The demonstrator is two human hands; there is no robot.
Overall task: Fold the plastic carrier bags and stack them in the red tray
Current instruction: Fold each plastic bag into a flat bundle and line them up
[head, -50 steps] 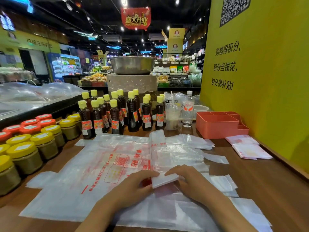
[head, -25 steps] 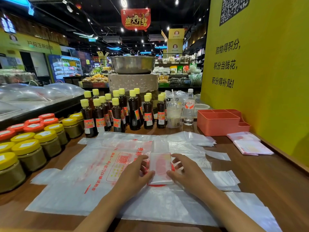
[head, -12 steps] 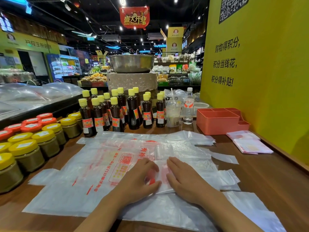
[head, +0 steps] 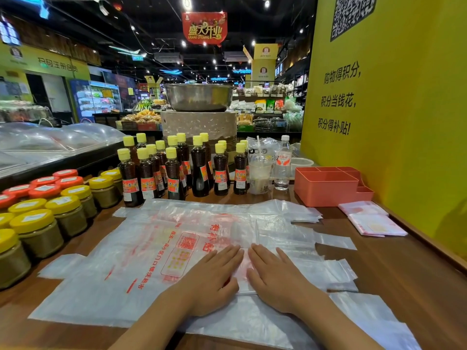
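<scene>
A small folded plastic bag (head: 243,267) lies on top of a spread pile of flat white carrier bags (head: 141,251) with red print. My left hand (head: 214,276) and my right hand (head: 274,275) lie side by side on it, fingers straight, pressing it flat; they hide most of it. The red tray (head: 326,192) stands at the back right, against the yellow wall, well beyond both hands. Two folded bags (head: 374,223) lie on the table just in front of the tray, outside it.
Dark sauce bottles (head: 174,170) with yellow caps line the back of the wooden table (head: 417,274). Jars (head: 38,231) with yellow and red lids crowd the left edge. A drink cup (head: 260,178) and a water bottle (head: 283,162) stand left of the tray.
The long folded strip was folded over toward me into a small packet. Both hands then moved from its sides onto its top and flattened out on it.
</scene>
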